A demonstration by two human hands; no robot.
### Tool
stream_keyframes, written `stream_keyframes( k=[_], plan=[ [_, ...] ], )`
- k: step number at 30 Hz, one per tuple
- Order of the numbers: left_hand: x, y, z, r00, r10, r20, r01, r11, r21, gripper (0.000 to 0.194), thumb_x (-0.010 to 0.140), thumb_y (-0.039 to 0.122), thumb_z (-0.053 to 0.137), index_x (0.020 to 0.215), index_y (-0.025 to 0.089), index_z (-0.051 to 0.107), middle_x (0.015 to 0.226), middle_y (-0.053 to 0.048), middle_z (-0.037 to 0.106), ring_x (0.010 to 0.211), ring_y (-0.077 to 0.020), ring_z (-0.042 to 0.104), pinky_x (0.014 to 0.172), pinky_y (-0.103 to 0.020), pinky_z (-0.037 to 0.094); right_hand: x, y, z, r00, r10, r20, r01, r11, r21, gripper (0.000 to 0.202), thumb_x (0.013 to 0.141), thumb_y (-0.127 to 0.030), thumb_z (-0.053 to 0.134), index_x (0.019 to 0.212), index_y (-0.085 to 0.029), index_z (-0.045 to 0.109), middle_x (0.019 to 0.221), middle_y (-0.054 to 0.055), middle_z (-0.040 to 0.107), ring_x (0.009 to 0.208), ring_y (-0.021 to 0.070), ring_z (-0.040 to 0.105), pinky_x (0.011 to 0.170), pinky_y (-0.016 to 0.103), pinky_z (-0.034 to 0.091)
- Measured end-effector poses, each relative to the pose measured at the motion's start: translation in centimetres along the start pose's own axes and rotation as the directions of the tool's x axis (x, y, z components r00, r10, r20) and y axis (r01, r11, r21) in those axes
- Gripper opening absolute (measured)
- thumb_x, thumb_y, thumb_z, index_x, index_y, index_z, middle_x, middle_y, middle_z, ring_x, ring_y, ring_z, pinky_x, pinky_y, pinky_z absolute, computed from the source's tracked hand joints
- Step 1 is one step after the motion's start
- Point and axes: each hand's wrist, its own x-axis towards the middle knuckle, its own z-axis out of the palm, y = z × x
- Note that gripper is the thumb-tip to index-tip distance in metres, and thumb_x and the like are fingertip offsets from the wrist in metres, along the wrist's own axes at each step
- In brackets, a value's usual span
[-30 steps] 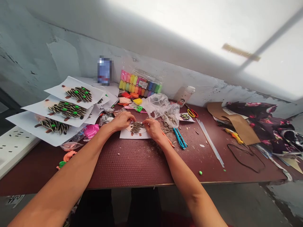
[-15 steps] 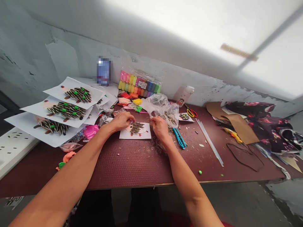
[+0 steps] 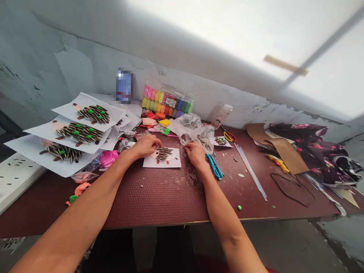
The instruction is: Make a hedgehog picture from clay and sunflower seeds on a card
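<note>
A white paper card (image 3: 170,163) lies on the table before me, with striped sunflower seeds (image 3: 164,153) set in rows on a pale clay shape with small brown dots. At its upper left corner is my left hand (image 3: 147,146), fingers curled together against the card; what they pinch is hidden. My right hand (image 3: 196,152) is just right of the card, beside a clear plastic bag (image 3: 193,127) that has loose seeds (image 3: 205,142) at its mouth. Its fingers are closed, pointing down, and anything between them is too small to make out.
Similar seed-covered sheets (image 3: 81,132) are stacked at left, near a white power strip (image 3: 17,178). Coloured clay packs (image 3: 167,102) lean on the wall. To the right are a blue cutter (image 3: 215,167), scissors (image 3: 229,135), glue sticks (image 3: 251,172), a glue gun (image 3: 278,163) and flowered cloth (image 3: 318,148).
My right hand has shifted a little to the right and nearer to me, away from the card's edge. The left hand and the card stay in place.
</note>
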Motion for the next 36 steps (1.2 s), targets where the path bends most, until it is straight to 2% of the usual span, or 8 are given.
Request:
stream_keyframes(
  k=[4, 8, 11, 15, 17, 25, 36],
  plan=[
    [0.0, 0.1, 0.0, 1.000, -0.011, 0.007, 0.011, 1.000, -0.006, 0.038, 0.081, 0.015, 0.051, 0.101, 0.022, 0.082, 0.094, -0.007, 0.075, 0.089, -0.0215, 0.067, 0.086, -0.031, 0.052, 0.1, -0.3, 0.3, 1.000, -0.006, 0.025, 0.006, 1.000, -0.014, 0.019, 0.097, -0.020, 0.059, 0.100, -0.020, 0.077, 0.105, 0.011, 0.073, 0.098, 0.0215, 0.064, 0.084, 0.029, 0.044],
    [0.0, 0.2, -0.1, 1.000, -0.011, 0.008, 0.011, 1.000, -0.004, 0.039, 0.080, 0.015, 0.050, 0.101, 0.022, 0.082, 0.096, -0.007, 0.075, 0.090, -0.0220, 0.067, 0.087, -0.032, 0.052, 0.0, -0.4, -0.1, 1.000, -0.005, -0.002, 0.005, 1.000, 0.025, 0.019, 0.097, -0.017, 0.055, 0.103, -0.017, 0.073, 0.105, 0.012, 0.073, 0.097, 0.0215, 0.064, 0.084, 0.029, 0.043],
    [0.0, 0.2, -0.1, 1.000, -0.014, 0.013, 0.014, 1.000, 0.002, 0.038, 0.081, 0.015, 0.051, 0.102, 0.022, 0.082, 0.096, -0.007, 0.075, 0.091, -0.0222, 0.067, 0.087, -0.032, 0.052, -0.3, -0.4, -0.4, 0.999, -0.010, -0.031, 0.015, 0.988, 0.156, 0.019, 0.095, -0.017, 0.055, 0.102, -0.017, 0.073, 0.096, 0.008, 0.075, 0.086, 0.0192, 0.065, 0.080, 0.027, 0.044],
    [0.0, 0.0, 0.0, 1.000, -0.013, 0.010, 0.013, 1.000, 0.005, 0.039, 0.081, 0.015, 0.051, 0.102, 0.023, 0.082, 0.095, -0.007, 0.075, 0.089, -0.0214, 0.066, 0.086, -0.031, 0.052, -0.6, -0.7, -0.5, 0.992, -0.125, -0.008, 0.119, 0.921, 0.372, 0.021, 0.088, -0.017, 0.056, 0.098, -0.020, 0.075, 0.085, 0.001, 0.074, 0.076, 0.0152, 0.063, 0.075, 0.024, 0.045],
    [0.0, 0.0, 0.0, 1.000, -0.006, 0.011, 0.006, 1.000, 0.006, 0.038, 0.081, 0.015, 0.051, 0.102, 0.023, 0.082, 0.095, -0.007, 0.075, 0.089, -0.0211, 0.066, 0.085, -0.031, 0.052, -0.9, -1.1, -0.3, 0.986, -0.168, 0.019, 0.144, 0.895, 0.423, 0.020, 0.086, -0.017, 0.058, 0.095, -0.020, 0.076, 0.083, 0.000, 0.074, 0.075, 0.0146, 0.063, 0.074, 0.024, 0.045],
    [0.1, -0.3, 0.2, 1.000, 0.012, -0.001, -0.012, 1.000, 0.009, 0.038, 0.081, 0.016, 0.051, 0.101, 0.023, 0.082, 0.093, -0.006, 0.075, 0.087, -0.0202, 0.066, 0.083, -0.029, 0.051, -1.4, -2.5, 0.5, 0.981, -0.191, 0.035, 0.168, 0.925, 0.342, 0.020, 0.086, -0.015, 0.060, 0.093, -0.021, 0.078, 0.087, 0.002, 0.076, 0.078, 0.0155, 0.066, 0.075, 0.024, 0.045],
    [0.1, -0.3, 0.3, 1.000, 0.012, -0.008, -0.012, 1.000, 0.003, 0.036, 0.081, 0.016, 0.052, 0.099, 0.023, 0.083, 0.093, -0.007, 0.075, 0.089, -0.0219, 0.067, 0.085, -0.031, 0.052, -1.6, -3.1, 0.6, 0.981, -0.190, 0.025, 0.176, 0.945, 0.276, 0.022, 0.090, -0.016, 0.058, 0.096, -0.023, 0.078, 0.089, 0.002, 0.077, 0.081, 0.0166, 0.067, 0.077, 0.024, 0.045]
  ],
)
